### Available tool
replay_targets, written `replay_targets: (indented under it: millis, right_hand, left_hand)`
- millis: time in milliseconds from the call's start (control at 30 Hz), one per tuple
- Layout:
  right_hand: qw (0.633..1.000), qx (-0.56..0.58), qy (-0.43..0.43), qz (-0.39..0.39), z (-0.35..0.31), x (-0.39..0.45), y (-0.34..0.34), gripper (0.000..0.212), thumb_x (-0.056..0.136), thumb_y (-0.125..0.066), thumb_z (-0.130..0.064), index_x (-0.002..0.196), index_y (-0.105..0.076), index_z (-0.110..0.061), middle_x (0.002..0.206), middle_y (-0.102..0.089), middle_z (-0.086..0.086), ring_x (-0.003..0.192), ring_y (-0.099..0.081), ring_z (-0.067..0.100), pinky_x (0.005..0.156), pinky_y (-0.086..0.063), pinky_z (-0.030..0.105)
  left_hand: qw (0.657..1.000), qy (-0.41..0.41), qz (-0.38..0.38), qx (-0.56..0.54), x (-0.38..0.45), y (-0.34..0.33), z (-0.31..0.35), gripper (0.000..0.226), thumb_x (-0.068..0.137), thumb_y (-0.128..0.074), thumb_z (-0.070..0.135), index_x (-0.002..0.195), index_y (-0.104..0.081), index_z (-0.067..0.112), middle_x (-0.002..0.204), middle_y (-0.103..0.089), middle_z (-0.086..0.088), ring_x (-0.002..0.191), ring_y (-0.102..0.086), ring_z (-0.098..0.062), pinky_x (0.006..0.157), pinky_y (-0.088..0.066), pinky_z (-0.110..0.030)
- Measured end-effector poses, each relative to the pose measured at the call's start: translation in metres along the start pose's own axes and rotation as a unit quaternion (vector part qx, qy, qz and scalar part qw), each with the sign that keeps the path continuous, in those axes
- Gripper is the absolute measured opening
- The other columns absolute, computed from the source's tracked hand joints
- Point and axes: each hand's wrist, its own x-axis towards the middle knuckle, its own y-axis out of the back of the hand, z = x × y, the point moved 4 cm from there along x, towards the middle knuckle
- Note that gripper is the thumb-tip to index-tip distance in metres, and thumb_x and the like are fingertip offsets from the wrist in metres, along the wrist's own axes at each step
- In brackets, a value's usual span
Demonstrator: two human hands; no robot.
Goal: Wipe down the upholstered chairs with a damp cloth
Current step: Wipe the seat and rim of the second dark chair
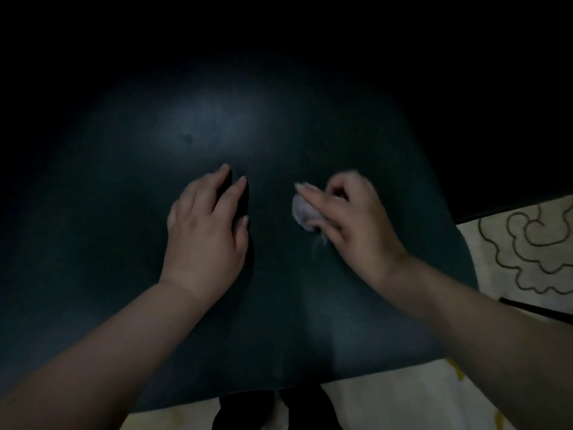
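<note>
Cloth [305, 214] pinched in right hand [356, 225] fingers to scrub dark chair seat [217, 119], left hand [206, 231] fingers spread flat, prob. bracing.

Dim room; pale floor covering [527, 243] with dark scroll pattern, lower right.

Pretty dim shot looking straight down on a dark upholstered chair seat [217, 125], with a faint sheen near the middle. Left hand [206, 231] lies flat on the seat, fingers straight and a bit spread. Right hand [353, 225] has its fingers curled round a small pale bunched-up cloth [302, 211], pressing it onto the seat just beside the left hand. Light patterned floor [527, 243] shows at the right and bottom edges.
</note>
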Motion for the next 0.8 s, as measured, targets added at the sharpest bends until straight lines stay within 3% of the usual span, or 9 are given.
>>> replay_targets:
  millis: [33, 100, 233, 367, 467, 567, 667, 733, 800]
  right_hand:
    - [1.000, -0.023, 0.014, -0.016, 0.003, -0.011, 0.008, 0.038, 0.088, -0.052, -0.026, 0.123, -0.065, -0.021, 0.098, -0.041, 0.002, 0.092, -0.035, 0.005, 0.084, -0.032, 0.006]
    - [0.997, -0.042, -0.067, 0.020, 0.032, -0.008, 0.024, 0.042, 0.087, -0.052, -0.028, 0.126, -0.063, -0.019, 0.099, -0.040, 0.003, 0.092, -0.033, 0.002, 0.085, -0.027, 0.000]
    - [0.966, -0.032, -0.225, 0.123, 0.055, 0.026, 0.017, 0.043, 0.088, -0.063, -0.011, 0.129, -0.061, -0.023, 0.104, -0.038, 0.002, 0.100, -0.047, 0.023, 0.092, -0.035, 0.015]
    - [0.997, -0.011, -0.081, -0.008, -0.009, -0.010, -0.021, 0.040, 0.086, -0.061, -0.010, 0.124, -0.063, -0.023, 0.101, -0.053, 0.012, 0.093, -0.049, 0.031, 0.081, -0.043, 0.039]
    - [0.997, -0.041, 0.026, -0.067, -0.022, -0.060, -0.013, 0.044, 0.089, -0.061, -0.013, 0.131, -0.058, -0.025, 0.096, -0.049, 0.008, 0.086, -0.046, 0.023, 0.070, -0.042, 0.035]
    - [0.997, -0.083, 0.001, 0.008, 0.007, -0.048, 0.008, 0.039, 0.091, -0.050, -0.028, 0.128, -0.062, -0.025, 0.095, -0.043, 0.004, 0.086, -0.039, 0.012, 0.074, -0.040, 0.026]
    - [0.978, -0.089, -0.136, 0.129, 0.030, -0.003, 0.007, 0.030, 0.089, -0.063, -0.019, 0.117, -0.065, -0.027, 0.100, -0.039, 0.001, 0.087, -0.042, 0.006, 0.085, -0.043, 0.022]
    - [0.974, -0.082, -0.156, 0.146, 0.012, 0.004, -0.006, 0.014, 0.085, -0.070, -0.019, 0.092, -0.065, -0.031, 0.097, -0.044, 0.006, 0.086, -0.049, 0.014, 0.081, -0.048, 0.034]
    - [0.996, -0.004, -0.071, 0.055, -0.022, -0.020, -0.020, 0.020, 0.085, -0.067, -0.014, 0.099, -0.068, -0.029, 0.096, -0.050, 0.011, 0.085, -0.050, 0.024, 0.072, -0.043, 0.039]
  left_hand:
    - [1.000, -0.001, -0.003, 0.002, -0.002, 0.000, -0.001, 0.052, 0.086, -0.065, 0.017, 0.136, -0.051, 0.012, 0.145, -0.042, -0.011, 0.131, -0.037, -0.032, 0.104, -0.032, -0.050]
    - [1.000, -0.006, -0.009, 0.005, -0.005, 0.000, -0.002, 0.053, 0.086, -0.064, 0.018, 0.137, -0.050, 0.012, 0.147, -0.040, -0.012, 0.133, -0.035, -0.033, 0.107, -0.030, -0.050]
    - [1.000, 0.002, -0.006, -0.002, -0.007, -0.003, 0.001, 0.052, 0.087, -0.062, 0.017, 0.138, -0.049, 0.011, 0.149, -0.038, -0.012, 0.136, -0.033, -0.033, 0.111, -0.028, -0.049]
    - [1.000, 0.006, -0.001, 0.003, -0.009, -0.005, 0.003, 0.053, 0.088, -0.061, 0.016, 0.138, -0.048, 0.011, 0.149, -0.038, -0.013, 0.136, -0.032, -0.034, 0.111, -0.027, -0.050]
    - [1.000, 0.007, 0.000, -0.001, -0.015, -0.002, 0.002, 0.051, 0.087, -0.063, 0.015, 0.136, -0.049, 0.010, 0.147, -0.040, -0.014, 0.136, -0.033, -0.035, 0.110, -0.027, -0.051]
    - [1.000, 0.007, -0.001, 0.001, -0.026, 0.001, 0.000, 0.049, 0.087, -0.061, 0.014, 0.135, -0.051, 0.010, 0.146, -0.041, -0.013, 0.135, -0.035, -0.035, 0.111, -0.027, -0.050]
    - [1.000, 0.009, -0.003, 0.000, -0.036, 0.000, -0.003, 0.051, 0.086, -0.061, 0.013, 0.136, -0.051, 0.011, 0.147, -0.040, -0.012, 0.135, -0.034, -0.034, 0.111, -0.028, -0.051]
    - [1.000, 0.014, -0.002, -0.002, -0.039, -0.001, -0.003, 0.051, 0.086, -0.061, 0.013, 0.136, -0.051, 0.011, 0.147, -0.040, -0.012, 0.135, -0.034, -0.034, 0.111, -0.028, -0.051]
    - [1.000, 0.013, 0.003, 0.001, -0.038, -0.002, -0.002, 0.051, 0.086, -0.062, 0.013, 0.135, -0.051, 0.011, 0.147, -0.041, -0.013, 0.135, -0.035, -0.034, 0.111, -0.029, -0.052]
